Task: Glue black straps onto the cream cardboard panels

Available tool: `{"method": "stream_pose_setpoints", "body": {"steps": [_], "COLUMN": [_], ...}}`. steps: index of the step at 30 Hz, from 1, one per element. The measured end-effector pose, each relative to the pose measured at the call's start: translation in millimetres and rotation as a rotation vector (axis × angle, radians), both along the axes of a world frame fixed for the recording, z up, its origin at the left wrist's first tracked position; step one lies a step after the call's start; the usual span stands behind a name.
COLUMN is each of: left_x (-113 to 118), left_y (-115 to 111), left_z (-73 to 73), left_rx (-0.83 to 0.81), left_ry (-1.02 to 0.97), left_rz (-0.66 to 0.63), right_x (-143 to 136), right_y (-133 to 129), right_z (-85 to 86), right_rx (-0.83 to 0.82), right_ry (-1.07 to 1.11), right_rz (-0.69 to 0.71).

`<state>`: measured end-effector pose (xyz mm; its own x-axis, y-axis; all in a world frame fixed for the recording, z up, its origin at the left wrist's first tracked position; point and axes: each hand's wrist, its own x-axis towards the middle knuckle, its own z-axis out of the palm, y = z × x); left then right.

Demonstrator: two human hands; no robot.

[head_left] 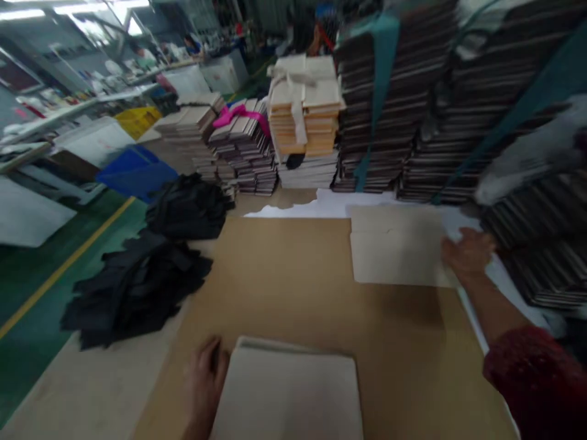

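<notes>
A light grey board (398,247) lies flat at the back right of the brown sheet (284,275) covering the table. At that board's right edge is my right hand (470,252), blurred, its fingers pointing left and touching or just over the edge; whether it grips the board is unclear. A small stack of similar pale boards (293,391) lies at the near middle. My left hand (208,376) rests beside the stack's left edge, its fingers curled, and what they hold, if anything, is hidden.
Two piles of black pieces (137,287) lie on the left. Tall stacks of dark boards (380,104) with teal straps stand behind and to the right. A cream bundle (305,110) sits at the back middle. A blue bin (135,168) stands beyond the piles; people sit far off.
</notes>
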<state>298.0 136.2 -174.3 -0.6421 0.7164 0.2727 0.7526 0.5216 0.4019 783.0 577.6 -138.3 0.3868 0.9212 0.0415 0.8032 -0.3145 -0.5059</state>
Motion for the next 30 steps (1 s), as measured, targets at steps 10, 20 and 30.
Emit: {"method": "stream_pose_setpoints", "body": {"steps": [10, 20, 30], "left_x": [-0.5, -0.1, 3.6], "left_y": [-7.9, -8.5, -0.1], "left_z": [-11.7, -12.3, 0.6], "left_rx": [-0.031, 0.001, 0.118], "left_ry": [0.037, -0.021, -0.300], "left_rz": [-0.080, -0.070, 0.061], "right_x": [-88.9, -107.3, -131.0], "right_y": [-282.7, -349.5, -323.2], "right_z": [1.6, -9.8, 3.9], "right_rx": [-0.318, -0.408, -0.117], "right_ry": [0.525, 0.425, 0.217], "right_rz": [0.728, 0.688, 0.913]}}
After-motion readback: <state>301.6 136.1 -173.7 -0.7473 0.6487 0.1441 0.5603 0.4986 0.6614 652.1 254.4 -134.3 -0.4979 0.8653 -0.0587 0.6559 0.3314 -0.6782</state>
